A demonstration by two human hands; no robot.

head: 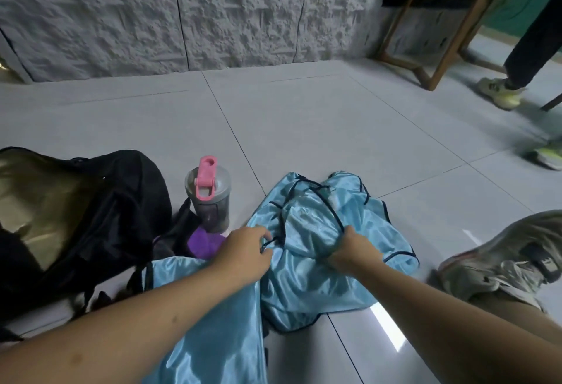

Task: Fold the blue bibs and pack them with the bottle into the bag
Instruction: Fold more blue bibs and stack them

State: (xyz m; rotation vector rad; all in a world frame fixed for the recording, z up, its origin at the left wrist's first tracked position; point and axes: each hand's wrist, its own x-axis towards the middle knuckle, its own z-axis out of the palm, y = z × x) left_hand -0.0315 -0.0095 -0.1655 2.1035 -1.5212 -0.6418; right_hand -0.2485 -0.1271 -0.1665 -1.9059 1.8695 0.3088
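Grey tiled floor (304, 116), glossy, dark grout lines; textured whitish wall panels (182, 12) behind it.

Black bag (115, 210) at left on the floor, mouth open, olive-gold lining (39, 198) showing inside. Straps trail from it toward the near edge of the view.

Blue bibs (319, 262): a crumpled heap of shiny light-blue fabric with dark piping, on the floor at centre, just right of the bag. How many bibs are in the heap cannot be told. One length of the same fabric runs down toward the camera under the left forearm.

Wooden frame of a piece of furniture (441, 34) far right, against the wall. A second person's dark trouser leg and pale sneaker (501, 91) beside it; another shoe, blurred, at the right edge.

Wearer's own grey sneaker (501, 256) at right, near the heap, not touching it.

Bottle (208, 198): clear smoky shaker, pink flip lid, standing upright between bag and bibs, just beside the bag's edge.

Purple cloth (203, 243) at the foot of the bottle, partly under the bag strap.

Left hand (246, 256): fingers curled, pinching the dark piping at the heap's left edge.

Right hand (352, 253): fingers bunched into a fold of blue fabric, gripping it, knuckles up.
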